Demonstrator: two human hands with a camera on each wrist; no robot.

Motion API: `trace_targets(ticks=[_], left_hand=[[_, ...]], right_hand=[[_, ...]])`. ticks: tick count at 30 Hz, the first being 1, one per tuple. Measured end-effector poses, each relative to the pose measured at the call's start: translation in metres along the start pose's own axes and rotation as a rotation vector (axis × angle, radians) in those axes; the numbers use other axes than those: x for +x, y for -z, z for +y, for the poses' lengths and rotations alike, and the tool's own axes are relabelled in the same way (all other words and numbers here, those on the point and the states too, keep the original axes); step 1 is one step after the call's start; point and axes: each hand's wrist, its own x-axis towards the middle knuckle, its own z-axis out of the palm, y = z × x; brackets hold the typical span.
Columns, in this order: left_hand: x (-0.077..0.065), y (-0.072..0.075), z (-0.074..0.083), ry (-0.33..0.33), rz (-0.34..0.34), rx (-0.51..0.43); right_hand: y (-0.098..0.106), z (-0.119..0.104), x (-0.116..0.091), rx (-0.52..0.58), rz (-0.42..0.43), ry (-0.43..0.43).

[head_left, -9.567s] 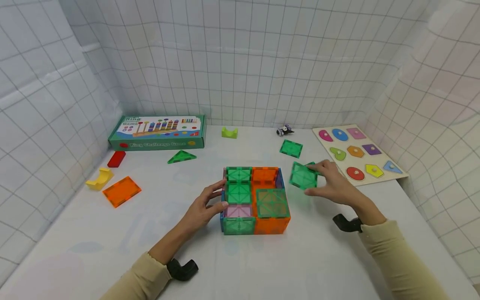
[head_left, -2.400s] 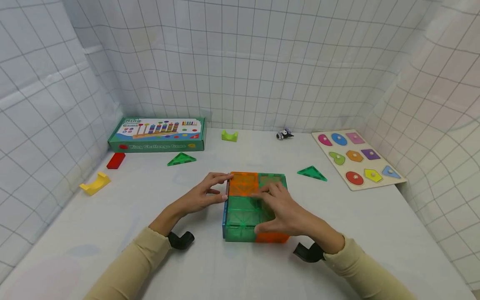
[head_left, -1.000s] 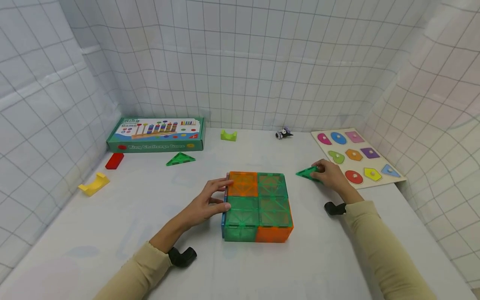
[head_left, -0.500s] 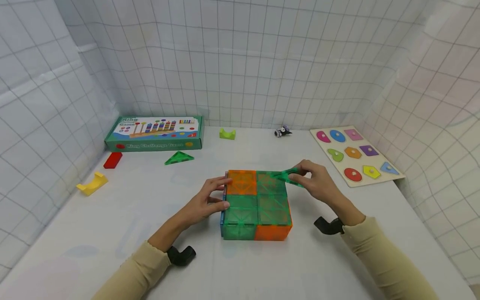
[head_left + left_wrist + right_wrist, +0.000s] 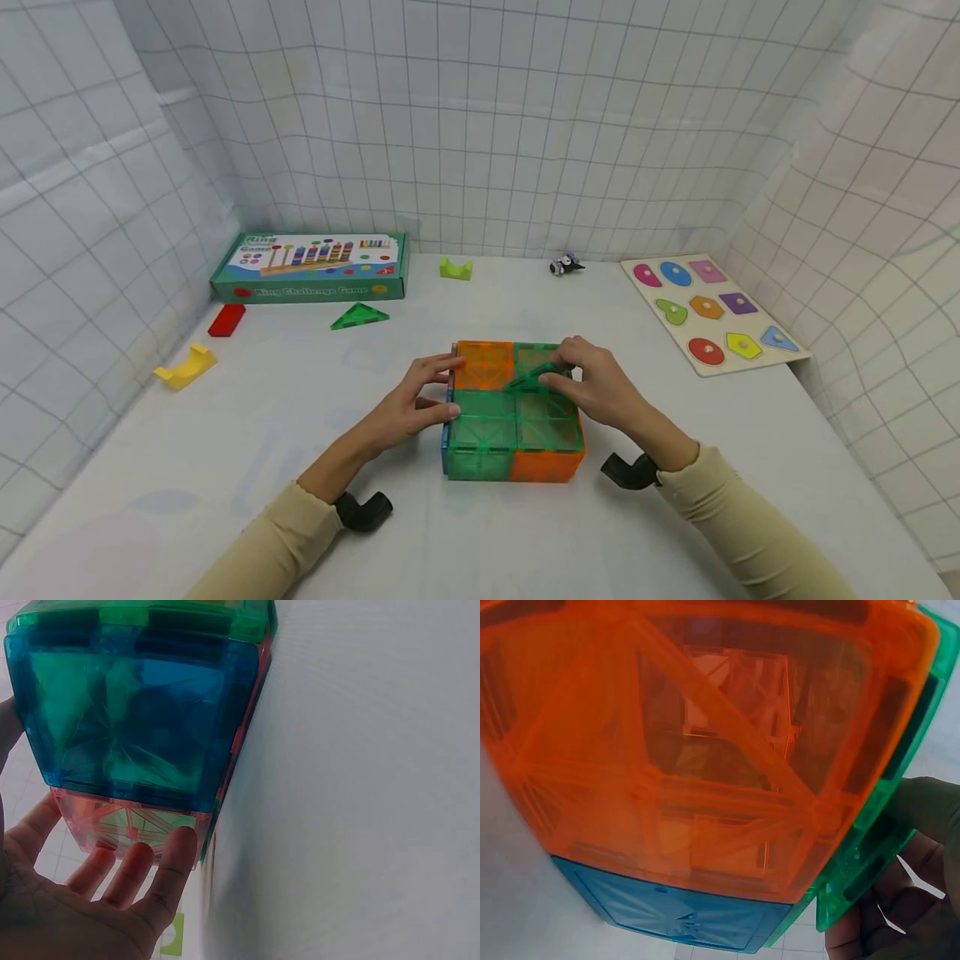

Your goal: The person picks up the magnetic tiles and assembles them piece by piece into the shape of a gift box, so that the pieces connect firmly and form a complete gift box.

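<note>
In the head view a low box of see-through magnetic tiles [image 5: 483,433] sits mid-table. Its top has one orange square and several green ones. My right hand [image 5: 596,385] pinches a green triangle tile [image 5: 531,377] between thumb and fingers, just over the box's right half. In the right wrist view that triangle tile [image 5: 866,874] is tilted beside the green top edge. My left hand [image 5: 408,408] steadies the box's left side with fairly straight fingers. The left wrist view shows its fingertips against a pink tile [image 5: 135,825], beside a blue tile [image 5: 120,720].
A second green triangle tile [image 5: 360,316] lies behind left, before a game box [image 5: 311,267]. A red block [image 5: 227,320] and yellow arch [image 5: 187,367] lie far left. A lime arch [image 5: 456,267], small toy figure [image 5: 566,264] and shape puzzle board [image 5: 712,312] stand toward the back.
My right hand picked the triangle tile off the table at right and brought it left over the box. Earlier, the box's open top got covered with square tiles. My left hand stays at its side.
</note>
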Motion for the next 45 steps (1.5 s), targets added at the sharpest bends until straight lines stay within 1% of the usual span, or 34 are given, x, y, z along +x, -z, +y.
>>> trace_targets(ticks=[2, 5, 9, 12, 16, 19, 21, 23, 25, 29, 31, 32, 34, 37, 40, 43, 45], left_hand=[[0.0, 0.0, 0.001, -0.006, 0.0, -0.003], [0.002, 0.0, 0.002, -0.013, -0.005, -0.001], [0.004, -0.001, 0.002, -0.01, -0.015, 0.005], [0.005, -0.001, 0.003, -0.01, -0.015, 0.007], [0.006, 0.001, 0.005, -0.01, -0.02, 0.02], [0.008, 0.009, 0.003, 0.009, -0.012, 0.027], [0.011, 0.019, -0.001, 0.042, 0.028, 0.036], [0.017, 0.035, -0.008, 0.089, 0.109, 0.055], [0.023, 0.052, -0.016, 0.153, 0.23, 0.108], [0.033, 0.087, -0.035, 0.323, 0.49, 0.259], [0.035, 0.1, -0.042, 0.395, 0.584, 0.347], [0.036, 0.106, -0.045, 0.43, 0.619, 0.379], [0.038, 0.115, -0.05, 0.486, 0.659, 0.428], [0.041, 0.123, -0.056, 0.549, 0.67, 0.466], [0.045, 0.126, -0.058, 0.593, 0.64, 0.516], [0.049, 0.125, -0.06, 0.629, 0.604, 0.594], [0.052, 0.124, -0.06, 0.656, 0.59, 0.623]], right_hand=[[0.001, 0.0, -0.001, -0.01, -0.013, -0.01], [0.005, 0.0, -0.007, -0.018, -0.036, -0.062], [0.011, 0.002, -0.025, -0.017, -0.072, -0.15], [0.012, 0.007, -0.04, 0.005, -0.091, -0.188], [0.011, 0.012, -0.052, 0.054, -0.104, -0.2], [0.008, 0.014, -0.056, 0.077, -0.105, -0.191], [0.007, 0.015, -0.057, 0.083, -0.099, -0.185], [0.005, 0.016, -0.057, 0.085, -0.093, -0.179], [0.004, 0.016, -0.058, 0.093, -0.087, -0.173], [0.002, 0.016, -0.058, 0.105, -0.084, -0.173], [0.001, 0.016, -0.058, 0.108, -0.084, -0.174], [0.0, 0.016, -0.058, 0.109, -0.085, -0.176], [0.0, 0.016, -0.058, 0.108, -0.085, -0.177], [0.0, 0.016, -0.058, 0.109, -0.084, -0.181], [0.0, 0.017, -0.058, 0.106, -0.079, -0.184], [-0.001, 0.017, -0.058, 0.112, -0.078, -0.185], [-0.001, 0.017, -0.059, 0.115, -0.079, -0.184]])
